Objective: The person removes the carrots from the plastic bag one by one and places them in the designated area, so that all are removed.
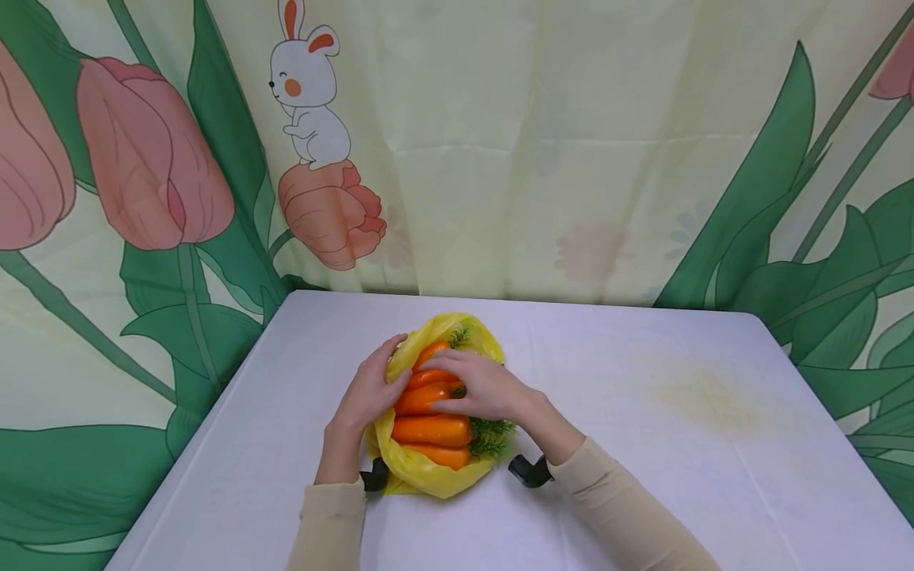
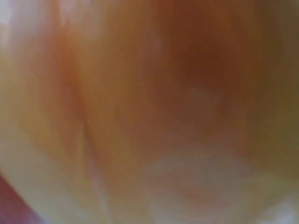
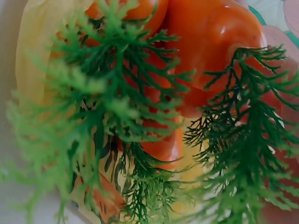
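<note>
A yellow plastic bag [image 1: 428,479] lies on the table with its mouth spread wide. Inside it several orange carrots [image 1: 432,431] with green feathery tops [image 1: 491,436] lie side by side. My left hand [image 1: 367,390] holds the bag's left rim, its thumb reaching over toward the carrots. Across the upper carrots lies my right hand [image 1: 480,385], with fingers and thumb around one of them. In the right wrist view, green fronds [image 3: 112,93] hang before shiny carrots [image 3: 210,37]. The left wrist view is a close blur of yellow and orange.
A white cloth covers the table [image 1: 643,444]. Behind it hangs a curtain [image 1: 500,159] printed with tulips and a rabbit. Black wrist camera parts [image 1: 530,471] stick out beside the bag. Through the fronds, a black-patterned surface [image 3: 110,158] shows in the right wrist view.
</note>
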